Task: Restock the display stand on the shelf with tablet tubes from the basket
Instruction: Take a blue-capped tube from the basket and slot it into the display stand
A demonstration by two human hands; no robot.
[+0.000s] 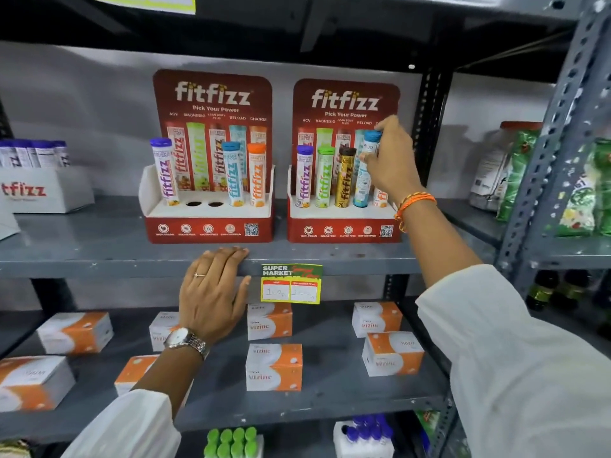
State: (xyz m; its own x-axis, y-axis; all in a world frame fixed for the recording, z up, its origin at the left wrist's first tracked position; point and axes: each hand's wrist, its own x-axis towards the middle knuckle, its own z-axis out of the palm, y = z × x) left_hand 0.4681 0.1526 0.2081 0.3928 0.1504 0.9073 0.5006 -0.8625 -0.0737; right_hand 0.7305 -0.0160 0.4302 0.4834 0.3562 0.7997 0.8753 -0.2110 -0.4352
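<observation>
Nearest, the left hand [215,285] lay flat and empty on the shelf edge [132,262]. Farther back, the right hand [390,160], arm outstretched, pinched the blue-capped tube [367,173] near its top, its base in the right display stand [344,223].

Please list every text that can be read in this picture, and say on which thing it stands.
"fitfizz", "Pick Your Power": left red display stand and right red display stand.
"fitfizz": upright tablet tubes.
"SUPER MARKET": yellow-green shelf tag; its handwritten prices are unclear.
"vizinc": white-orange boxes.
Stand footers: too small.
</observation>
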